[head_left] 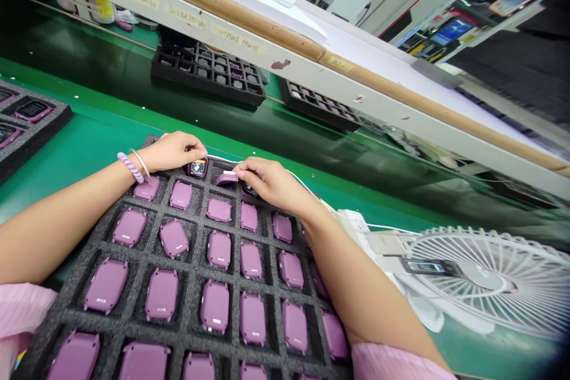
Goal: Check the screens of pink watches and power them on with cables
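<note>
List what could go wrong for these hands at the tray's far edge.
The right hand pinches a tilted purple watch by one end, so it might slip. The white cable passes behind that hand, close to the far edge of the foam tray, and could snag on the fingers.

At the centre of the frame, my right hand (274, 184) pinched a purple watch case (226, 179) at the far edge of a black foam tray (191, 267). My left hand (176, 150), just left of it, touched a watch with a lit screen (197, 167). Purple cases lay in compartments below, and a white fan (485, 279) stood at the lower right.
</note>
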Motion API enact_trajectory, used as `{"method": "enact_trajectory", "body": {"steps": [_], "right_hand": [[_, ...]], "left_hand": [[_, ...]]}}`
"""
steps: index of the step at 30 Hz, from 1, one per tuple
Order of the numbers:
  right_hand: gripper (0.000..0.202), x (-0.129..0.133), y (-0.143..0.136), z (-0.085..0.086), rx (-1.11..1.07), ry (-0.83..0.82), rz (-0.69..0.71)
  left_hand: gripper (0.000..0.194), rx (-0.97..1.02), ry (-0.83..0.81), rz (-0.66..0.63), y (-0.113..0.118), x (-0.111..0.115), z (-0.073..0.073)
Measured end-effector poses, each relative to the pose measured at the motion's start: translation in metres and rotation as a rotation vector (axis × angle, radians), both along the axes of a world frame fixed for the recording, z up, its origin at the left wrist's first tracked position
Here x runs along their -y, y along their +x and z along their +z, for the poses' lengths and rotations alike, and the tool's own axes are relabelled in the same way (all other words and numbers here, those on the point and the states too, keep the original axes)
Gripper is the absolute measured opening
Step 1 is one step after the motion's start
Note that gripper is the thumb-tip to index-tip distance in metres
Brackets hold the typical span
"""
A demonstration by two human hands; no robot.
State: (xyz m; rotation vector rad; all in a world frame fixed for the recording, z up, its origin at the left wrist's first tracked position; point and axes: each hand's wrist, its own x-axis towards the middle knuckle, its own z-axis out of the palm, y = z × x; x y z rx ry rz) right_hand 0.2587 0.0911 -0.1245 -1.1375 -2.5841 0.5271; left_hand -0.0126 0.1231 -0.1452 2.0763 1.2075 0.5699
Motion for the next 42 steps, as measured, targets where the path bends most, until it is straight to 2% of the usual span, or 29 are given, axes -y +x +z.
{"method": "enact_trajectory", "body": {"steps": [2,4,6,8,11,13,15,17,19,21,24,27,31,33,36,38,40,42], "right_hand": [[0.024,-0.003,-0.001,-0.007,0.092,0.049,-0.053],[0.026,-0.006,-0.001,-0.014,0.178,0.094,-0.064],[0.025,-0.007,-0.001,-0.018,0.217,0.13,-0.06],[0.024,-0.007,-0.002,-0.022,0.223,0.167,-0.08],[0.024,-0.005,-0.006,-0.025,0.221,0.173,-0.121],[0.024,-0.005,-0.009,-0.027,0.209,0.16,-0.147],[0.023,-0.007,-0.011,-0.028,0.204,0.148,-0.165],[0.024,-0.009,-0.012,-0.03,0.203,0.139,-0.181],[0.024,-0.011,-0.013,-0.031,0.199,0.133,-0.194],[0.024,-0.012,-0.014,-0.03,0.191,0.117,-0.214],[0.024,-0.012,-0.017,-0.028,0.184,0.088,-0.237],[0.023,-0.009,-0.02,-0.027,0.171,0.088,-0.233],[0.022,-0.004,-0.027,-0.024,0.178,0.134,-0.255],[0.021,-0.003,-0.029,-0.019,0.207,0.21,-0.304],[0.023,-0.003,-0.022,-0.005,0.288,0.322,-0.416],[0.024,-0.002,-0.007,0.005,0.338,0.264,-0.436],[0.024,0.002,0.017,0.013,0.332,0.138,-0.364],[0.025,0.01,0.047,0.018,0.238,0.061,-0.252]], "left_hand": [[0.028,0.1,0.012,0.106,0.001,0.001,-0.003],[0.022,0.184,0.092,0.2,0.002,0.002,-0.003],[0.019,0.299,0.198,0.265,0.004,0.005,0.006],[0.02,0.471,0.265,0.292,0.005,0.012,0.025],[0.022,0.664,0.298,0.258,-0.001,0.035,0.067],[0.016,0.663,0.351,0.24,-0.014,0.055,0.091],[0.012,0.536,0.369,0.195,-0.033,0.074,0.1],[0.015,0.252,0.333,0.096,-0.053,0.089,0.092],[0.011,-0.06,0.289,-0.011,-0.07,0.099,0.072],[0.009,-0.32,0.256,0.001,-0.079,0.105,0.048],[0.009,-0.434,0.239,0.041,-0.079,0.11,0.026],[0.007,-0.51,0.313,-0.001,-0.071,0.113,0.025],[0.022,-0.759,0.496,-0.08,-0.057,0.116,0.041],[0.021,-0.851,0.509,-0.126,-0.05,0.113,0.049],[0.02,-0.809,0.393,-0.092,-0.048,0.099,0.056],[0.03,-0.635,0.248,0.018,-0.055,0.089,0.058],[0.041,-0.433,0.099,0.103,-0.065,0.081,0.058],[0.051,-0.294,-0.023,0.096,-0.074,0.077,0.057]]}}
